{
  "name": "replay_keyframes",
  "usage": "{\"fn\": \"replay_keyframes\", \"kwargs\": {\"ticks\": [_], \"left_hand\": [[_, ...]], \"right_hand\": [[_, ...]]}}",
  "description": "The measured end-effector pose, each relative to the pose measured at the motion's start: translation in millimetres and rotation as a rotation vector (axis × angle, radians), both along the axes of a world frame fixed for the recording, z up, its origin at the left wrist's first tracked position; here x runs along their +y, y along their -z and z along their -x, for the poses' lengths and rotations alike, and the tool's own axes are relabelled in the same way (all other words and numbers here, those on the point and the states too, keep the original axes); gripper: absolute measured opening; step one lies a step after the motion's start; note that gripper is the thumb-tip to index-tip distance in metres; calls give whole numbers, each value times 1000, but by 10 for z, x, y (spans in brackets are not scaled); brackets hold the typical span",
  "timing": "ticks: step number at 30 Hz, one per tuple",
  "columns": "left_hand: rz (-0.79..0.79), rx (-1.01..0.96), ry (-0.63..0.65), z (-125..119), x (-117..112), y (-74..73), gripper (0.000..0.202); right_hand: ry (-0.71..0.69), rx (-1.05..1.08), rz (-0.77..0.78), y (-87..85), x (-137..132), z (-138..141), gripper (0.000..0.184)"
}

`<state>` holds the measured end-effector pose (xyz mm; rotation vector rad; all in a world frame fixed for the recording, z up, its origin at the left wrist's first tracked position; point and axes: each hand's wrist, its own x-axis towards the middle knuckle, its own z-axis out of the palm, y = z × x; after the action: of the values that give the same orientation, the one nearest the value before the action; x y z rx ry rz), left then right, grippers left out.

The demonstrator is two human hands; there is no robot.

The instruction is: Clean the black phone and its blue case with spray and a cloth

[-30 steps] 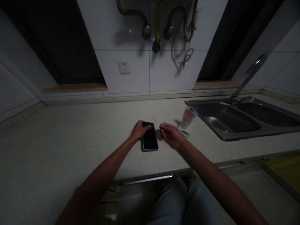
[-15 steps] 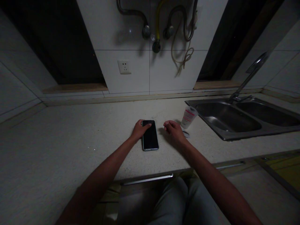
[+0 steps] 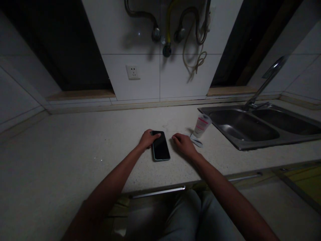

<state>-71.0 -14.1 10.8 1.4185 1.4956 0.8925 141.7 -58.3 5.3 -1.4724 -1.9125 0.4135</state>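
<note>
A dark-screened smartphone [image 3: 161, 148] lies on the pale countertop, its left edge slightly raised at the far end. My left hand [image 3: 147, 139] grips its upper left edge, the thumb across the screen and the fingers at its side. To the right of the phone, my right hand [image 3: 183, 144] rests on the counter with its fingers curled in; whether anything is inside them is hidden. Just beyond that hand is a small flat grey-white piece [image 3: 197, 141], which I cannot make out further. A clear plastic cup [image 3: 202, 126] with pink-red print stands behind it.
At the right, a steel double sink [image 3: 240, 147] with a tall faucet [image 3: 267, 80] is set into the countertop [image 3: 75, 144]. On the tiled wall are a socket [image 3: 132, 72], hoses with valves [image 3: 155, 34] and a looped cord [image 3: 200, 59]. A drawer handle [image 3: 157, 192] runs below the front edge.
The phone has tilted a little in my left hand. My right hand has lowered and turned, its fingers curling further in, and more of the flat piece shows.
</note>
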Motion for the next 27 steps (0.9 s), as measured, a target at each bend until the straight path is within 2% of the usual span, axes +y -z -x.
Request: {"fn": "replay_keyframes", "kwargs": {"ticks": [5, 8, 13, 17, 20, 22, 25, 27], "left_hand": [[-5, -143, 12, -34, -35, -27, 33], [-35, -160, -10, -60, -54, -25, 35], [-57, -175, -37, -78, -76, -20, 38], [-21, -361, -14, -125, -114, -40, 44], [85, -641, -3, -191, -155, -83, 39], [244, -823, 2, -222, -177, -121, 34], [515, -1005, 69, -213, -187, -168, 41], [577, -1076, 99, -176, -183, -183, 47]], "right_hand": [[-65, 154, 68, 1, -5, 20, 34], [-101, 252, 93, 23, 6, 27, 33], [-139, 270, 124, 39, 17, 36, 30], [-193, 425, 200, 25, 15, 62, 31], [-285, 648, 274, 13, 4, 99, 41], [-346, 762, 326, 1, -9, 127, 47], [-411, 872, 409, -24, -26, 156, 54], [-390, 919, 434, -40, -26, 155, 59]]}}
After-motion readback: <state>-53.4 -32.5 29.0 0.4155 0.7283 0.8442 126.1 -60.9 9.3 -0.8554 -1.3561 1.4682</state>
